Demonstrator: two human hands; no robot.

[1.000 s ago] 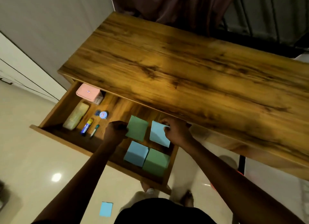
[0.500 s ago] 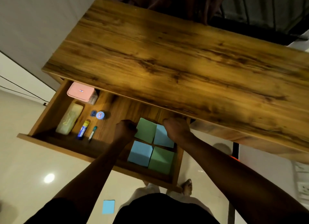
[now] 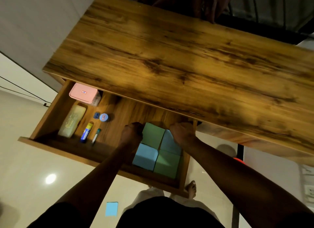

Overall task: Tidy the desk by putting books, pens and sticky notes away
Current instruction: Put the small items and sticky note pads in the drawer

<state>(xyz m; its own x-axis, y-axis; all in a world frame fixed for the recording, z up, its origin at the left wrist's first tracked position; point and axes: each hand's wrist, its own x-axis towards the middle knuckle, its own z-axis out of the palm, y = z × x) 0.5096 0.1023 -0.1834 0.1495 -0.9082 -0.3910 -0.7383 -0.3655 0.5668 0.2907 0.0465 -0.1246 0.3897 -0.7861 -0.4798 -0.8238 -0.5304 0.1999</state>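
Note:
The desk's drawer [image 3: 51, 143] stands pulled out under the wooden top [image 3: 169, 57]. In its right end lie sticky-note pads in a two-by-two block. My left hand [image 3: 131, 133] has its fingers curled at the left edge of the back green pad [image 3: 153, 134]. My right hand [image 3: 181, 132] grips the back blue pad [image 3: 169, 143], which it partly hides. In front of these sit a blue pad [image 3: 145, 156] and a green pad [image 3: 167, 164]. A glue stick [image 3: 86, 132] and a pen [image 3: 96, 136] lie further left in the drawer.
The drawer's left end holds a pink box [image 3: 83, 92], a pale yellowish case [image 3: 72, 120], a small blue round tin [image 3: 104, 117] and a tiny blue item [image 3: 96, 115]. A loose blue sticky note [image 3: 111, 208] lies on the tiled floor by my feet [image 3: 192, 188].
Both hands have lowered the green and blue pads from above the drawer down behind the front two pads, closing the gap between them. The view has shifted slightly.

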